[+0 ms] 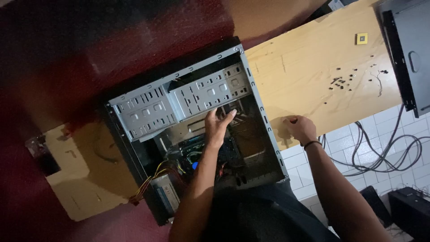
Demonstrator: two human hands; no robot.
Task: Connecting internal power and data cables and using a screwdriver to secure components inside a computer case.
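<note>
An open desktop computer case [268,134] lies on its side on a wooden table [313,80]. My left hand [217,125] reaches inside it with fingers spread, touching the area just below the grey metal drive cage [179,101]. My right hand [299,127] rests as a loose fist on the table beside the case's right rim, holding nothing that I can see. A black band circles that wrist. Deeper in the case sit a circuit board [230,154], yellow and red wires [159,172] and a grey power supply [166,192].
Several small dark screws [342,82] lie scattered on the table's right part, with a small square yellow chip [362,38] beyond them. A grey side panel [410,54] lies at the far right. Black cables [385,152] trail over the white tiled floor.
</note>
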